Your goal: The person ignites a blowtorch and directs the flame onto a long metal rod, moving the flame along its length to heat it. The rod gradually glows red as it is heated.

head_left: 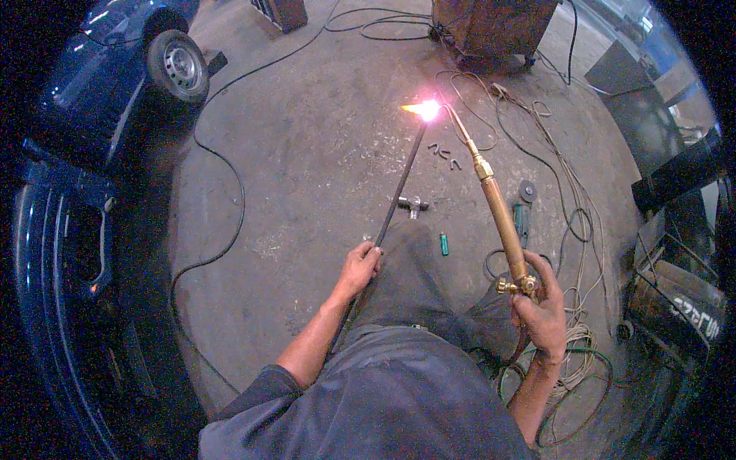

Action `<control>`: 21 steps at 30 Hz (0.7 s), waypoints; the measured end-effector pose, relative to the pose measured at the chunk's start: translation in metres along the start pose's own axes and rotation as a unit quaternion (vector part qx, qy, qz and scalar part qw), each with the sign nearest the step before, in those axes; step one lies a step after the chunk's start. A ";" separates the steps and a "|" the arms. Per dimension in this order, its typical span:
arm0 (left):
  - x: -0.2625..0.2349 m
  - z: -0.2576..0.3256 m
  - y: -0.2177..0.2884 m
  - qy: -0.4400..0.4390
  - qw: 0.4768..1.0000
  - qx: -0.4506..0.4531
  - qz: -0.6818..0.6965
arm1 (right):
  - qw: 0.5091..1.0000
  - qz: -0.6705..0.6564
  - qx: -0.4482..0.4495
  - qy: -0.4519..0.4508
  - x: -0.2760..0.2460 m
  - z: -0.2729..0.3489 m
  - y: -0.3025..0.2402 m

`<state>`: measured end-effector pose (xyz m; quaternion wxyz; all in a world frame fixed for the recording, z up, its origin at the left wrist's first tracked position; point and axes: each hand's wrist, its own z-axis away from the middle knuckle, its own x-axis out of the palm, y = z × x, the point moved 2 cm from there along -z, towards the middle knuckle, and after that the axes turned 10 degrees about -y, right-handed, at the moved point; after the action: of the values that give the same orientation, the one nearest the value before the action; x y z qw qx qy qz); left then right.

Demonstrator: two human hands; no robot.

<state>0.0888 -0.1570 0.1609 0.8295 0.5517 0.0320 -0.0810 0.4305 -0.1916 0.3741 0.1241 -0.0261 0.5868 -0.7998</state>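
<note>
My left hand is closed around a long dark metal rod that slants up and away from me. In my right hand is a brass gas torch, gripped at its valve end, with hoses trailing down from it. A bright pinkish-white flame burns where the torch tip meets the rod's far end, and its glare hides that end. On the floor beyond my knees lie a few short bent metal pieces, a shiny T-shaped metal piece and a green lighter.
An angle grinder lies right of the torch. Tangled hoses and cables cover the floor at the right, near dark metal scrap. A rusty cabinet on wheels stands far off. At the left are a blue car and a long black cable.
</note>
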 end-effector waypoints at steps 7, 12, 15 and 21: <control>0.000 -0.005 -0.007 -0.014 1.000 -0.014 0.007 | 1.000 0.008 0.005 -0.013 -0.001 0.000 -0.008; -0.001 -0.005 -0.007 -0.021 1.000 -0.011 0.018 | 1.000 -0.002 0.019 -0.014 0.000 0.001 -0.010; -0.002 -0.003 -0.006 -0.021 1.000 -0.012 0.014 | 1.000 0.000 0.012 -0.009 0.001 0.000 -0.008; 0.000 0.000 -0.003 -0.020 1.000 -0.015 0.002 | 1.000 -0.006 0.000 0.002 0.003 0.000 -0.001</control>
<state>0.0881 -0.1582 0.1583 0.8385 0.5372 0.0153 -0.0901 0.4275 -0.1920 0.3752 0.1177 -0.0280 0.5868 -0.8007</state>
